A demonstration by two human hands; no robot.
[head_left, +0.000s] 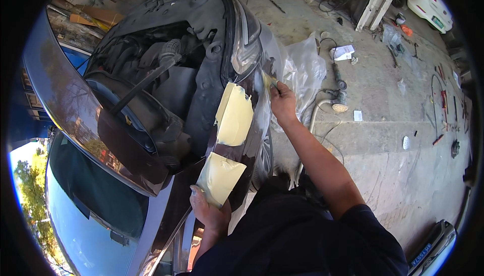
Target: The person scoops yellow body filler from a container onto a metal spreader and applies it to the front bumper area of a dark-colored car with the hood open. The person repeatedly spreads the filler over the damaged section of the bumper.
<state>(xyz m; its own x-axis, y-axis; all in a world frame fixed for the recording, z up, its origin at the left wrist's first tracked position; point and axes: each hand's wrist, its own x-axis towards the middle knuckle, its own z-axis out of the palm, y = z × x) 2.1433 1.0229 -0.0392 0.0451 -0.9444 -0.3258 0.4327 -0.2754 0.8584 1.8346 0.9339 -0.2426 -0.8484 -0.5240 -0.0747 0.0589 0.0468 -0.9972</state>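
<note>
My left hand (210, 210) grips a flat palette (221, 175) loaded with pale yellow paste, low over the dark maroon fender (234, 150). My right hand (282, 102) is closed on a thin putty spreader (268, 81), its blade at the fender's edge just below the headlight (244, 44). A thick pale yellow patch (233, 114) of paste with ragged edges lies on the fender between my hands. The fender around it has grey, scuffed areas.
Left are the raised hood (80, 94), its prop rod and the engine bay (146, 74). Right, on the concrete floor, lie plastic sheeting (307, 69), corded sanders (339, 103), papers (344, 51) and scattered tools (443, 102). A white car (426, 3) stands at upper right.
</note>
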